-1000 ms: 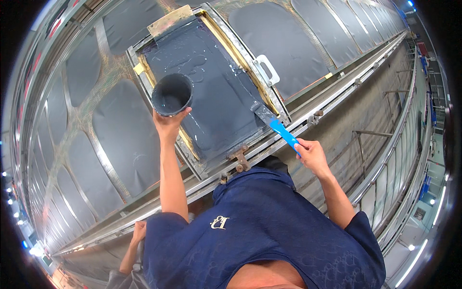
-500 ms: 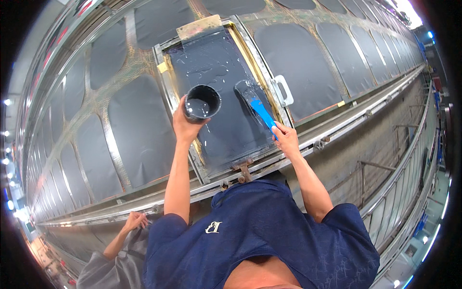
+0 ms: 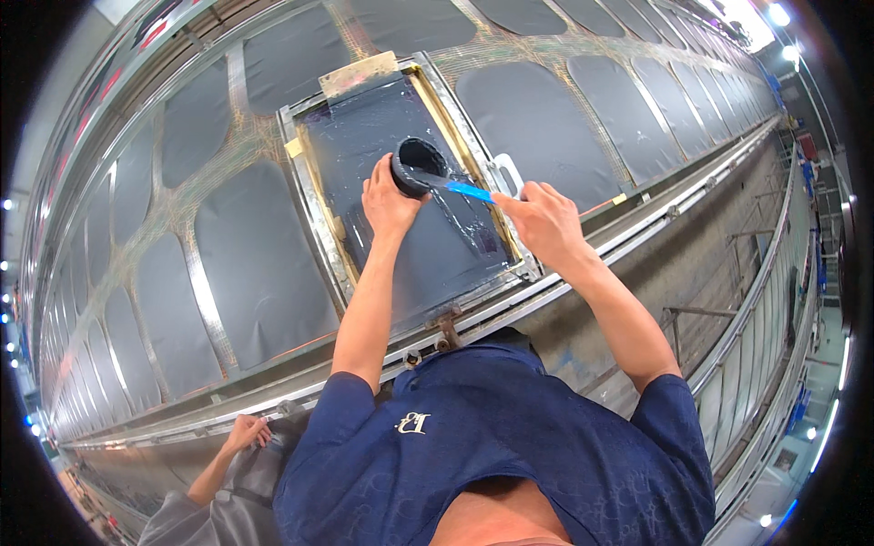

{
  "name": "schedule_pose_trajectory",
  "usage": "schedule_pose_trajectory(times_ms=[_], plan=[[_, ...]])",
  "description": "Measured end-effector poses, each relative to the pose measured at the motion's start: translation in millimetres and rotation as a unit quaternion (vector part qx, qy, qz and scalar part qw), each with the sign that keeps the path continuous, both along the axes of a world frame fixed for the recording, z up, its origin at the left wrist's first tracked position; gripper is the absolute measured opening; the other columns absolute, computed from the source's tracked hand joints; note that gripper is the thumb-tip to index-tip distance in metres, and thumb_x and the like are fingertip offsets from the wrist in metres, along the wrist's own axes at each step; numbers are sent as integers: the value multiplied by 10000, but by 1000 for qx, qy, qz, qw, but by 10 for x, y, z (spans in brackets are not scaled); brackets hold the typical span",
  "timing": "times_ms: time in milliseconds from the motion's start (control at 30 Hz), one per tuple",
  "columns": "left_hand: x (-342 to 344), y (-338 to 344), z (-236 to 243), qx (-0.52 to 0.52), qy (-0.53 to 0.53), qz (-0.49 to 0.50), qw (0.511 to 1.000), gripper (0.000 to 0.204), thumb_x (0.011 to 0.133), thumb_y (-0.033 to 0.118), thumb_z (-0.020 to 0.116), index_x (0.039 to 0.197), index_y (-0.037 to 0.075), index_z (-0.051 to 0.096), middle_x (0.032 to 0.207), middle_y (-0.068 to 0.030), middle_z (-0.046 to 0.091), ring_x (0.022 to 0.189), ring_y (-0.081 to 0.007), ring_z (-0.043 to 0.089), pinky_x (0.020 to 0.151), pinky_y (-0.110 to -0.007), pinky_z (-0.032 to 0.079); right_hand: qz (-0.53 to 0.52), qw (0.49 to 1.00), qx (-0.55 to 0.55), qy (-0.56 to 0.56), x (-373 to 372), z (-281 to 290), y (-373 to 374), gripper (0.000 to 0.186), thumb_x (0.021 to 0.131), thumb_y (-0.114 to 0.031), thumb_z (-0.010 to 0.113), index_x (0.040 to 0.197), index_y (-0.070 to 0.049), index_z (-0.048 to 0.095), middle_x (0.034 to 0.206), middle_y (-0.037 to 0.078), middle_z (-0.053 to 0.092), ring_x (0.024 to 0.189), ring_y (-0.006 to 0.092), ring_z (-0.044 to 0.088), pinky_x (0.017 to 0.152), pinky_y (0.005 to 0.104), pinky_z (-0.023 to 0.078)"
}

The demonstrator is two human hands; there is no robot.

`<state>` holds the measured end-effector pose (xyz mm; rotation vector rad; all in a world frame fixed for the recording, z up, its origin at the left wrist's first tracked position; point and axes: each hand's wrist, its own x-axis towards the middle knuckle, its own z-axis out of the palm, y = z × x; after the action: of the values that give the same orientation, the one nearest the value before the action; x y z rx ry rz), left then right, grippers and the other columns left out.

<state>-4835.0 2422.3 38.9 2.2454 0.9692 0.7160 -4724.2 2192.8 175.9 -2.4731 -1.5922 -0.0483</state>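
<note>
My left hand [image 3: 388, 202] grips a dark, ink-coated cup [image 3: 422, 153], tipped with its mouth toward the right. In my right hand [image 3: 546, 226] is a spatula with a blue handle [image 3: 470, 190]. Its blade reaches into the mouth of the cup, and its tip is hidden inside. Both hands are over a metal-edged printing screen frame [image 3: 305, 187]. Wet dark ink [image 3: 364, 132] lies across its mesh in streaks. A pale wooden-handled squeegee [image 3: 360, 76] rests at the frame's far end.
A white handle [image 3: 506, 175] juts from the frame's right side. Beneath runs a long table of dark sheet panels [image 3: 259, 264] with a metal rail [image 3: 628, 237] along its near edge. A co-worker's hand [image 3: 247, 431] is at that rail, lower left.
The spatula has come up off the inked mesh and turned leftward into the cup. My left hand has tipped the cup and brought it right toward the spatula.
</note>
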Motion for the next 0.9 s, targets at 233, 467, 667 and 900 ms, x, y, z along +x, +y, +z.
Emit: schedule_pose_trajectory(times_ms=[233, 467, 667, 900], plan=[[-201, 212, -167, -60, -19, 30, 998, 950, 476, 246, 1013, 1304, 29, 602, 1148, -166, 739, 1092, -342, 701, 950, -420, 540, 0, 1000, 19, 25, -234, 126, -426, 411, 866, -74, 658, 1250, -213, 710, 879, 91, 579, 841, 290, 629, 722, 420, 535], [-453, 418, -104, -104, -98, 41, 989, 892, 505, 218, 1000, 1281, 21, 607, 1091, -169, 751, 1022, -336, 723, 897, -409, 557, -258, 856, 120, 431, -531, -450, -1120, 357, 970, -165, 667, 1325, -138, 692, 706, 28, 589, 565, 79, 510, 529, 299, 435], [-629, 343, 120, -164, -85, 59, 981, 837, 552, 173, 996, 1269, -9, 603, 1123, -128, 734, 1035, -250, 710, 911, -355, 545, -415, 555, 228, 684, -765, -1042, -1199, 378, 997, -148, 659, 1363, -55, 637, 736, 10, 605, 481, 11, 402, 401, 189, 257], [-702, 310, 68, -225, -133, 37, 964, 841, 553, 200, 1001, 1269, -9, 612, 1141, -125, 726, 1060, -244, 694, 942, -363, 538, -398, 534, 249, 703, -412, -1557, -365, 436, 992, -178, 677, 1401, -49, 597, 764, 40, 612, 454, 33, 396, 389, 202, 254]])
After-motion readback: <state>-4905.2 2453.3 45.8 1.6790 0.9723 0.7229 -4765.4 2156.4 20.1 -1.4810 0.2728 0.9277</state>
